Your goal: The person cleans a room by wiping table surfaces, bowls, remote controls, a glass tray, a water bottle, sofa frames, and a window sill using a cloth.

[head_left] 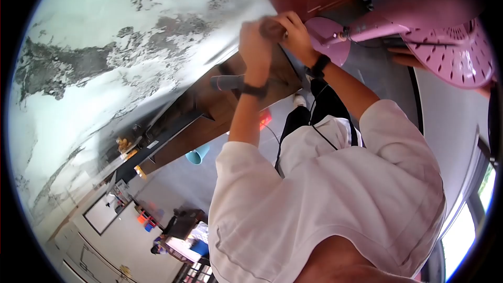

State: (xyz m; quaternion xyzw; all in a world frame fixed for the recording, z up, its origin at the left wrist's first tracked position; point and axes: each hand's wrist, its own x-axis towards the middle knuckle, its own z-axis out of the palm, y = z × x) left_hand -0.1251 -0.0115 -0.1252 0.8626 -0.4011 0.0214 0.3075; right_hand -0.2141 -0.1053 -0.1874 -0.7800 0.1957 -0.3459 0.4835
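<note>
My left hand (255,47) and my right hand (295,34) are raised together in front of the body, fingers curled. Between them is a small dark brown rounded thing (272,30); it is blurred, so its kind cannot be made out. Both hands appear closed on it. A black band (255,90) circles my left wrist, and another black band (318,66) circles the right one. A dark grey cylinder (226,83) shows beside the left wrist. Just past my right hand stands a pink round disc (335,47) joined to a pink pole (369,32).
A pink perforated shell (456,57) is at the right, with part of another person's hand (406,57) by it. Along the left run a peeling wall (105,73) and a brown counter (209,110). A light blue bucket (196,155) is on the floor.
</note>
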